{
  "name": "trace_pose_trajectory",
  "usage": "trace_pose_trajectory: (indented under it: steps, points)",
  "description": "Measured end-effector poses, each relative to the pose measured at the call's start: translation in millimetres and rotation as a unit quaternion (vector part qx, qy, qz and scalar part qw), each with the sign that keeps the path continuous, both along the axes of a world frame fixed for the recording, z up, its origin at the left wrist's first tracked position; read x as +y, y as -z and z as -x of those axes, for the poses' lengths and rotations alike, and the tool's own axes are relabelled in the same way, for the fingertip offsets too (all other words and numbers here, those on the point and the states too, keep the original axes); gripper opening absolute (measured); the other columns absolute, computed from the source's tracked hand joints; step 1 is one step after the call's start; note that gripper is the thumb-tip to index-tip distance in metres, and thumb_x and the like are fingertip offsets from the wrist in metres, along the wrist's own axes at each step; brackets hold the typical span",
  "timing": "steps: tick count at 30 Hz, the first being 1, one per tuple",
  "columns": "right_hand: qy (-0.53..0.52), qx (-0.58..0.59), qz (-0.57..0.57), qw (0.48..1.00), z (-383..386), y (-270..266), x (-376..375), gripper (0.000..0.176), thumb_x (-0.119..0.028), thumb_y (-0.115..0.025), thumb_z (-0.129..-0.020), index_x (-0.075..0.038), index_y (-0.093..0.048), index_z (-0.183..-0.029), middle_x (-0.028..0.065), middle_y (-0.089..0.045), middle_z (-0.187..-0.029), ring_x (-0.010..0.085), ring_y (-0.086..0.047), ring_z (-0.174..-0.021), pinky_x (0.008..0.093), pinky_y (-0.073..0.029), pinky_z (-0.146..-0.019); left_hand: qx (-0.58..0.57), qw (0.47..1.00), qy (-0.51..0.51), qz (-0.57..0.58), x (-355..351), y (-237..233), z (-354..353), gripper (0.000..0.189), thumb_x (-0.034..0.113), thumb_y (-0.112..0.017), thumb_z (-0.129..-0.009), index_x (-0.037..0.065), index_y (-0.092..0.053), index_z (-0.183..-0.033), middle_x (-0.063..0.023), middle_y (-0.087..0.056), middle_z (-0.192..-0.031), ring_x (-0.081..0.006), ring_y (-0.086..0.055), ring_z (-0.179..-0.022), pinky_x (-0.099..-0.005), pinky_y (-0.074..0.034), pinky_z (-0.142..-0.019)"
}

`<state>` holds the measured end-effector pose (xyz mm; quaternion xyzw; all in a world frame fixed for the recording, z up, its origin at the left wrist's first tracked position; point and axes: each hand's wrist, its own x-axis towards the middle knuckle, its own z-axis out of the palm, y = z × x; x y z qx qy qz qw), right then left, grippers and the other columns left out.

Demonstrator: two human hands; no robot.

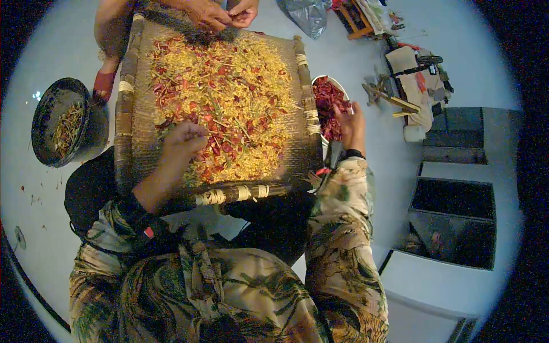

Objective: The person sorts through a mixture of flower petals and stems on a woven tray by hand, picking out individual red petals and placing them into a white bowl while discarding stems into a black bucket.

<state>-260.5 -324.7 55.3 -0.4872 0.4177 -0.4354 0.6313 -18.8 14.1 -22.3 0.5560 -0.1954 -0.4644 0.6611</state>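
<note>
A woven bamboo tray [305,86] lies across my lap, spread with yellow seeds [246,143], red dried chilli pieces [220,74] and thin stems. My left hand [184,142] is over the tray's lower left part, slightly blurred, its fingers curled together at the chilli pieces; anything between them is hidden. My right hand [351,128] is off the tray's right side, at the edge of a white bowl [345,87] filled with red chilli pieces [328,100]. Its fingers are apart and it appears to hold nothing.
Another person's hands [226,14] meet above the tray's far edge. A black bucket [94,128] holding stems stands at left. A plastic bag [309,16] lies at the far side, with a wooden stool [353,20] near it. Wood pieces [394,100] and other items lie farther right.
</note>
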Motion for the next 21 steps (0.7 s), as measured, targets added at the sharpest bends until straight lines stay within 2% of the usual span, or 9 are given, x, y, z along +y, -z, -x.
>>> trace_pose_trajectory:
  steps: [2, 4, 6, 8, 10, 11, 13, 17, 21]
  points:
    - [-0.033, 0.421, 0.129, 0.897, 33, 10, -47, 0.013, -0.004, -0.052, -0.082, 0.004, -0.053, -0.093, 0.0112, -0.055, -0.095, 0.0227, -0.057, -0.085, 0.0329, -0.049, -0.077, 0.009, 1.0, -0.001, -0.011, 0, 0, 0, 0.014, 0.012, -0.059, -0.078, 0.006, -0.055, -0.09, 0.0, -0.054, -0.074, -0.0072, -0.051, -0.061, -0.0215, -0.045, -0.05]
    - [-0.05, 0.516, 0.208, 0.829, 41, 28, -63, 0.016, -0.007, -0.051, -0.083, 0.004, -0.053, -0.095, 0.0126, -0.056, -0.097, 0.0233, -0.058, -0.085, 0.0337, -0.049, -0.076, 0.018, 1.0, 0.001, -0.017, 0, -2, 0, 0.014, 0.012, -0.059, -0.078, 0.006, -0.055, -0.09, 0.0002, -0.054, -0.074, -0.0073, -0.051, -0.062, -0.0217, -0.045, -0.05]
    - [-0.055, 0.324, 0.245, 0.912, 38, 52, -63, 0.02, -0.01, -0.05, -0.084, 0.004, -0.053, -0.097, 0.0137, -0.057, -0.096, 0.0231, -0.058, -0.084, 0.0331, -0.05, -0.074, 0.028, 0.999, 0.009, -0.02, 0, -3, 1, 0.013, 0.012, -0.059, -0.078, 0.007, -0.055, -0.089, 0.0003, -0.054, -0.074, -0.0074, -0.051, -0.062, -0.0219, -0.044, -0.05]
    - [-0.03, 0.126, 0.004, 0.992, -25, 27, 1, 0.022, -0.011, -0.052, -0.083, 0.005, -0.056, -0.099, 0.0128, -0.06, -0.092, 0.0196, -0.059, -0.082, 0.031, -0.052, -0.068, 0.001, 0.999, 0.022, -0.03, -1, -1, 0, 0.012, 0.01, -0.059, -0.078, 0.006, -0.055, -0.088, 0.0003, -0.054, -0.075, -0.0075, -0.051, -0.063, -0.0221, -0.044, -0.05]
    - [-0.167, 0.315, 0.145, 0.923, -51, 54, 4, 0.023, -0.015, -0.054, -0.084, 0.002, -0.057, -0.099, 0.0094, -0.061, -0.089, 0.0182, -0.059, -0.076, 0.032, -0.051, -0.07, -0.001, 0.999, 0.024, -0.031, -1, 2, 0, 0.011, 0.009, -0.059, -0.078, 0.006, -0.056, -0.088, 0.0004, -0.054, -0.075, -0.0075, -0.051, -0.062, -0.022, -0.044, -0.05]
    - [-0.213, 0.267, 0.094, 0.935, -58, 64, 16, 0.022, -0.016, -0.055, -0.085, 0.001, -0.059, -0.097, 0.0074, -0.061, -0.085, 0.0169, -0.059, -0.074, 0.0298, -0.05, -0.068, 0.01, 0.999, 0.019, -0.027, -2, 3, 2, 0.011, 0.009, -0.059, -0.078, 0.006, -0.056, -0.087, 0.0004, -0.054, -0.074, -0.0076, -0.051, -0.061, -0.0219, -0.044, -0.05]
    - [-0.319, 0.45, 0.266, 0.791, -79, 94, 17, 0.023, -0.015, -0.057, -0.082, 0.0, -0.062, -0.098, 0.009, -0.064, -0.089, 0.0187, -0.061, -0.08, 0.0304, -0.048, -0.073, 0.012, 1.0, 0.014, -0.025, -2, 4, 2, 0.011, 0.008, -0.059, -0.077, 0.006, -0.056, -0.087, 0.0003, -0.054, -0.073, -0.0078, -0.051, -0.06, -0.0219, -0.043, -0.049]
    - [-0.29, 0.544, 0.381, 0.689, -94, 141, 19, 0.028, -0.022, -0.059, -0.077, -0.006, -0.062, -0.1, 0.0173, -0.062, -0.096, 0.0312, -0.061, -0.086, 0.0376, -0.047, -0.076, 0.005, 0.999, 0.028, -0.036, -1, -4, -2, 0.011, 0.007, -0.059, -0.077, 0.005, -0.056, -0.088, -0.0006, -0.055, -0.073, -0.0084, -0.052, -0.06, -0.0223, -0.043, -0.05]
    - [-0.223, 0.601, 0.337, 0.69, -98, 141, 26, 0.027, -0.023, -0.061, -0.075, -0.008, -0.063, -0.097, 0.0174, -0.063, -0.088, 0.0314, -0.061, -0.081, 0.039, -0.048, -0.071, 0.036, 0.999, 0.032, 0.013, 0, 2, -3, 0.012, 0.005, -0.058, -0.076, 0.004, -0.056, -0.088, -0.0021, -0.055, -0.071, -0.0086, -0.052, -0.059, -0.0226, -0.042, -0.049]
